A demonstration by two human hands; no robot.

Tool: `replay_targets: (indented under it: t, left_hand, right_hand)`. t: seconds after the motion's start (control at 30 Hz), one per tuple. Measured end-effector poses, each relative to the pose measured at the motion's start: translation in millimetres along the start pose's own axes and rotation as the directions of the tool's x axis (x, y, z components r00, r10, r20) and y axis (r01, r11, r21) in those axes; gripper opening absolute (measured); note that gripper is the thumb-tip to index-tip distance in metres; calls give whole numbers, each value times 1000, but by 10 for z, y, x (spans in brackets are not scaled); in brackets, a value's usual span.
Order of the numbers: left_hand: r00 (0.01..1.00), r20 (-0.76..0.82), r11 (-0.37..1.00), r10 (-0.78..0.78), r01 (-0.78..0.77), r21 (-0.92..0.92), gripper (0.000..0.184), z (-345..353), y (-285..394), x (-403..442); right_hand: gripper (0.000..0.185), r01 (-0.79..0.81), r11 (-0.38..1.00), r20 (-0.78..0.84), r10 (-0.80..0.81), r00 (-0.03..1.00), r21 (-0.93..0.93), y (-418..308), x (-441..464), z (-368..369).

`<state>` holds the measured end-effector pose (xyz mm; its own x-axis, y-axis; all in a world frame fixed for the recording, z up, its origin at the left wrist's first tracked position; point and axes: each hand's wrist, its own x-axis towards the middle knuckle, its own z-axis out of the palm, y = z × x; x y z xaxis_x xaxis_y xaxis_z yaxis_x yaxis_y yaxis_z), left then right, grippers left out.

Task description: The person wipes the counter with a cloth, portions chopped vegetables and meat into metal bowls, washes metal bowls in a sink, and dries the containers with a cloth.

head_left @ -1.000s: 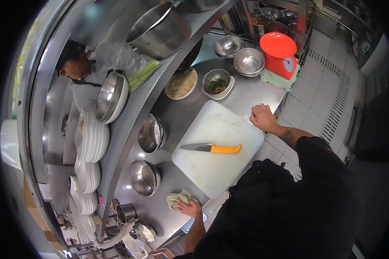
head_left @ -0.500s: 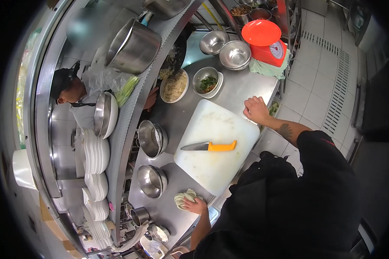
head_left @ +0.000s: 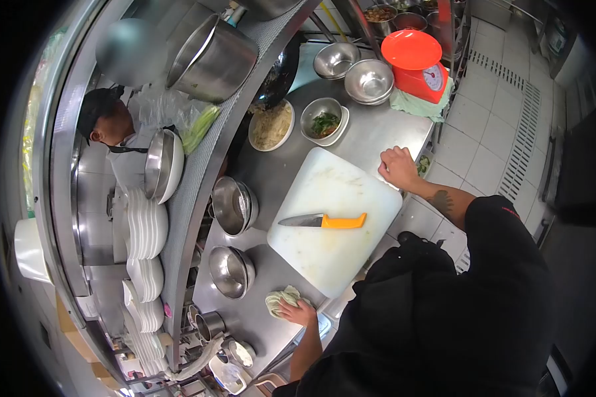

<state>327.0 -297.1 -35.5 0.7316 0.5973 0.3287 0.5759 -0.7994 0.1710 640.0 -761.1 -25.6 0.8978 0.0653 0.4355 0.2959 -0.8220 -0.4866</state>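
Left hand [head_left: 299, 312]: fingers on cloth [head_left: 279, 302], lower centre of frame; grip unclear. Right hand [head_left: 398, 168]: fingers curled at counter [head_left: 372, 130] edge, contents hidden. Press cloth flat; avoid knife [head_left: 343, 221], frame centre.

Pale tiled floor [head_left: 467, 142], slotted drain [head_left: 513, 159]; steel counter [head_left: 377, 127], metal shelf [head_left: 198, 169].

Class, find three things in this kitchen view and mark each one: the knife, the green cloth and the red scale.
Knife [head_left: 344, 221]: head view, on its orange handle.
Green cloth [head_left: 276, 304]: head view, on its crumpled folds.
Red scale [head_left: 412, 50]: head view, on its round top pan.
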Motion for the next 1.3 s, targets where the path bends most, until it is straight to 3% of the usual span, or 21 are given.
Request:
replay_targets:
  t: [0.43, 1.3]
  left_hand:
    - [996, 7, 996, -91, 91, -8, 67, 31, 8, 3]
    - [993, 9, 993, -117, 117, 9, 66, -10, 102, 13]
  right_hand:
    - [10, 36, 999, -31, -37, 999, -20, -19, 19, -20]
    - [8, 17, 1000, -12, -17, 1000, -15, -27, 35, 7]
